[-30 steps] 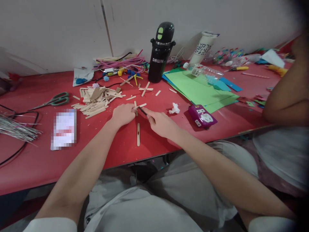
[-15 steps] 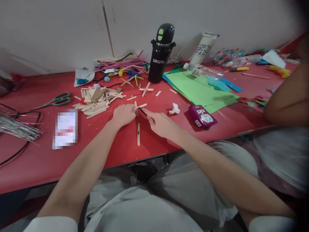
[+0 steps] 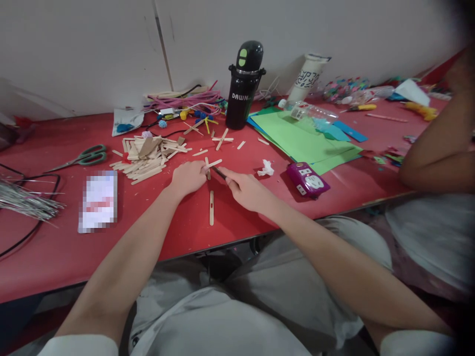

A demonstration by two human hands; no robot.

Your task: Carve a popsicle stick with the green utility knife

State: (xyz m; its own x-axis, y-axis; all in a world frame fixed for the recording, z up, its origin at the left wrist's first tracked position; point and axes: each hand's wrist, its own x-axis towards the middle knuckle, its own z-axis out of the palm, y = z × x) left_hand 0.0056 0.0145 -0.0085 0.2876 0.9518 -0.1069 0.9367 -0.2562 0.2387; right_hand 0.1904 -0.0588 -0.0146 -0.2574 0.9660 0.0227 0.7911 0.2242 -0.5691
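we see our left hand (image 3: 188, 178) with its fingers clamped on the crossed sticks (image 3: 215, 162), which lie on the red counter (image 3: 185, 230) right between our hands. our right hand (image 3: 250, 190) has its fingers closed around a dark slim tool (image 3: 219, 172), its tip by those sticks. a slotted stick (image 3: 211, 215) lies nearer us. behind, a black bottle (image 3: 243, 101) stands upright with its lid on, so we cannot tell what it holds. a clear bottle (image 3: 311, 111) lies capped on the green sheets (image 3: 304, 136); something bluish shows at its far end, inside or behind, we cannot tell which. farther right, multicoloured bits (image 3: 347, 89) sit near the wall, and we cannot make out whether a bag holds them.
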